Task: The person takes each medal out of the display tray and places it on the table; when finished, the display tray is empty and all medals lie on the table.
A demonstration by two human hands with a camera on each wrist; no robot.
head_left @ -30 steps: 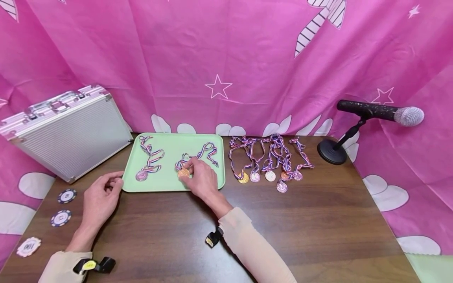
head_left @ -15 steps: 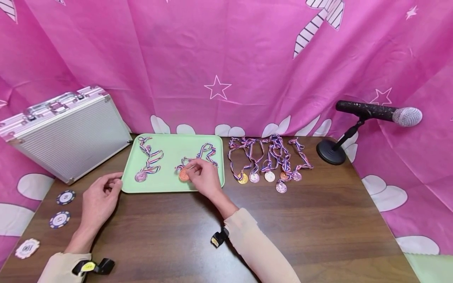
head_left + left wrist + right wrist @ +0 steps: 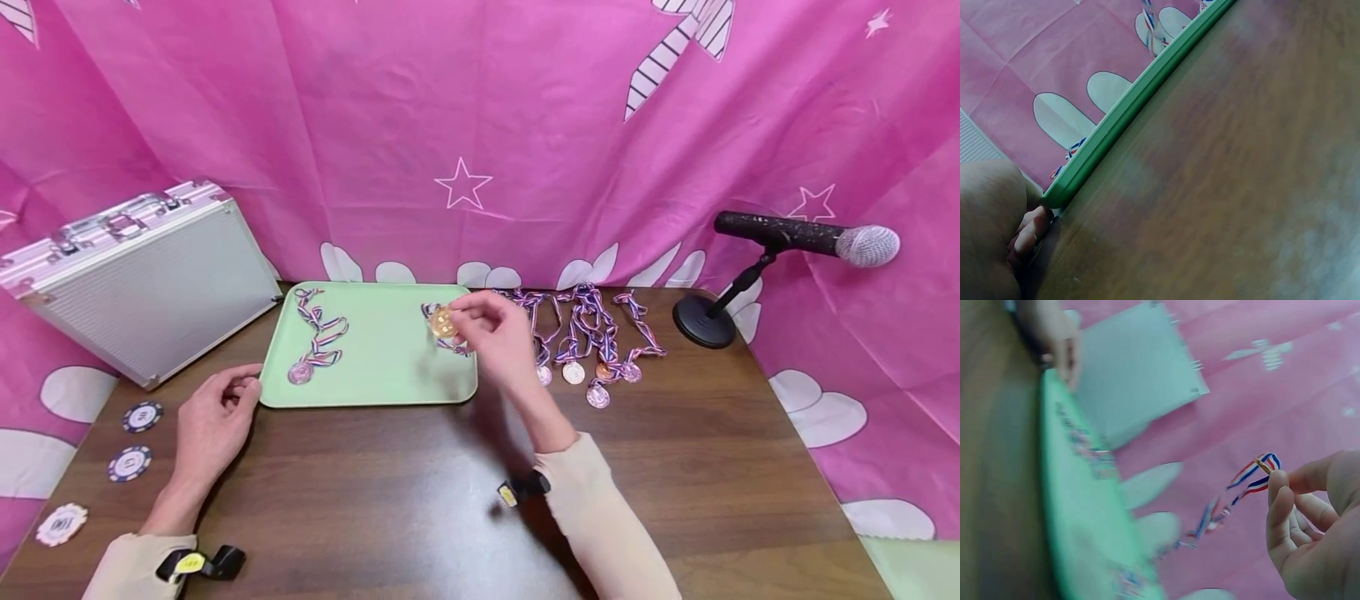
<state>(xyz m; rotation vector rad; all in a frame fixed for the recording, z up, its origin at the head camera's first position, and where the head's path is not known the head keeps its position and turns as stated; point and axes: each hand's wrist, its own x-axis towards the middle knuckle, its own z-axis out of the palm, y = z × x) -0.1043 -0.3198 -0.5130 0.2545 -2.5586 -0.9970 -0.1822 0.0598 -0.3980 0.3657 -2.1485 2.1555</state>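
Note:
My right hand (image 3: 498, 337) pinches a gold-coloured medal (image 3: 444, 322) between thumb and fingertips, raised over the right end of the green tray (image 3: 375, 402). Its red, white and blue ribbon (image 3: 1250, 472) trails down from my fingers in the right wrist view. Another medal (image 3: 301, 372), pinkish silver, lies on the tray's left side with its ribbon (image 3: 327, 337) stretched out behind it. At the tray's near left corner my left hand (image 3: 213, 425) grips the rim with curled fingers; the left wrist view shows the fingers (image 3: 1032, 234) right at the green corner.
Several medals with tangled ribbons (image 3: 592, 321) lie right of the tray, partly behind my right hand. A microphone (image 3: 795, 236) on a stand is at the back right. A silver case (image 3: 157, 292) stands at the left. Several poker chips (image 3: 130, 463) line the left edge.
My right hand has lifted the medal off the tray and carried it right and back, its ribbon drawn along. My left hand has stayed at the tray's corner.

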